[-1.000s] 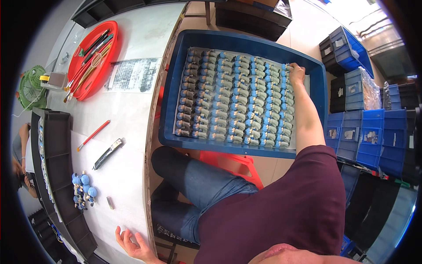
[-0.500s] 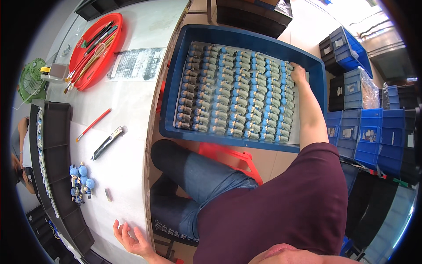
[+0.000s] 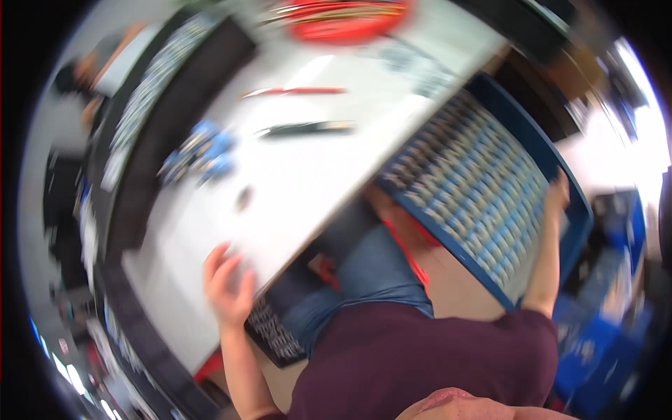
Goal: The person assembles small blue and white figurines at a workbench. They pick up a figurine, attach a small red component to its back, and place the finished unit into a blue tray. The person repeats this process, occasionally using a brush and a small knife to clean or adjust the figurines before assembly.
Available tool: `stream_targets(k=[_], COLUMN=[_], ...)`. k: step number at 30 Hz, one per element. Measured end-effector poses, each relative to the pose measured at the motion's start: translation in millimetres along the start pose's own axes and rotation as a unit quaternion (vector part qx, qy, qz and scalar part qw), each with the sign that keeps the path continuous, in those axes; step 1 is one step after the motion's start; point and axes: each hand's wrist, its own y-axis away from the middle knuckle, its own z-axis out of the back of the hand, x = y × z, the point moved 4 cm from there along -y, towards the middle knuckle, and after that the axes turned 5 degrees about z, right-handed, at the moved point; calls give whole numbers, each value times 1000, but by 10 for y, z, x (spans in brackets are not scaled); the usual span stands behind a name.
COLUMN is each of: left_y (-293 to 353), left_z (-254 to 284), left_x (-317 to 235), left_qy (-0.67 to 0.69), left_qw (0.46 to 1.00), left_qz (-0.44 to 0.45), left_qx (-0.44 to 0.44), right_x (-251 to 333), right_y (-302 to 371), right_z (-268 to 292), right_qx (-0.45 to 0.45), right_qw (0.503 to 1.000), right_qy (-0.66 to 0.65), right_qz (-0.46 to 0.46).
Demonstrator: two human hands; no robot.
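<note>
Fingers (image 3: 234, 269) of the left hand (image 3: 227, 287) are spread loosely and laid on the near edge of the white table (image 3: 308, 175); nothing is grasped by them. A second ago that hand was seen lower, just at the table's corner, so it has been brought up onto the tabletop. The right hand (image 3: 558, 192) is stretched out to the far rim of the blue tray (image 3: 553, 168), where it was also seen a second ago. Whether the rim is gripped or only touched cannot be told through the blur.

The tray is filled with rows of small grey-blue parts (image 3: 476, 189) and sits beside the table, over the person's lap. The whole view has been swung round and smeared since the earlier pictures, which suggests a quick turn of the head toward the table; the tray itself does not appear to have been lifted.

On the table a red pen (image 3: 294, 91), a dark pen (image 3: 308, 128) and a cluster of small blue items (image 3: 203, 150) can be made out. A red dish (image 3: 343, 14) lies at the far end.
</note>
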Motion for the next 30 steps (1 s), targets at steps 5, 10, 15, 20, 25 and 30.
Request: stream_targets(k=[5, 10, 15, 20, 25, 30], left_y=[-96, -446, -1200, -1619, -1536, -1129], left_z=[204, 419, 469, 427, 533, 656], left_x=[-36, 17, 565, 989, 1177, 993], left_qy=[96, -4, -171, -262, -207, -186], left_qw=[991, 1000, 978, 963, 975, 973], left_qz=[91, -8, -79, -10, 74, 138], left_qx=[37, 6, -89, -53, -3, 7], right_x=[2101, 4058, 5460, 6062, 6124, 6082], right_y=[53, 620, 1321, 1815, 1852, 1864], right_z=[177, 548, 804, 575, 558, 509], right_qx=[7, 131, 244, 306, 323, 319], right_qw=[938, 794, 650, 605, 659, 680], right_qy=[-321, -513, -587, -611, -532, -519], right_qz=[128, 298, 416, 408, 422, 408])
